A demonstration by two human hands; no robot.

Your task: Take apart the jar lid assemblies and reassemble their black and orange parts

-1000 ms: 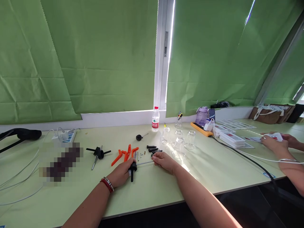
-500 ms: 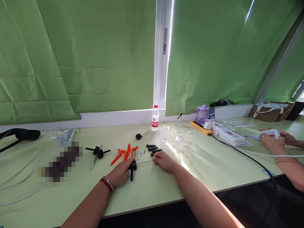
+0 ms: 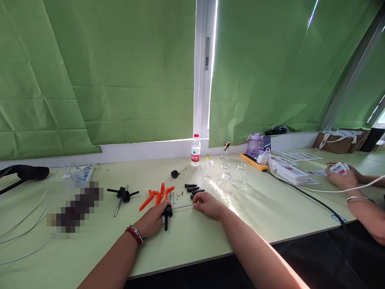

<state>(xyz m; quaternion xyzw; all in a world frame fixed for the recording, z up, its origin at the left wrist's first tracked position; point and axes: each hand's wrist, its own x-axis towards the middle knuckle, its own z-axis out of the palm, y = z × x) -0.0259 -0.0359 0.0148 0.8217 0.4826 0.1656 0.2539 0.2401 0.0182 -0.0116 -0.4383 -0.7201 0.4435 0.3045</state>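
Though apart, hands [image 3: 208,205] near tabletop [image 3: 183,245].

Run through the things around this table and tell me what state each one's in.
Left hand: closed on black plastic fitting.
Right hand: pinching thin silver metal rod.
Clear plastic water bottle: upright, red cap on.
Purple translucent bottle: upright, lid on.
Orange plastic handles: lying down.
Clear glass tumblers: standing.
Green window blinds: drawn down.
White plastic charger: plugged into orange power strip.
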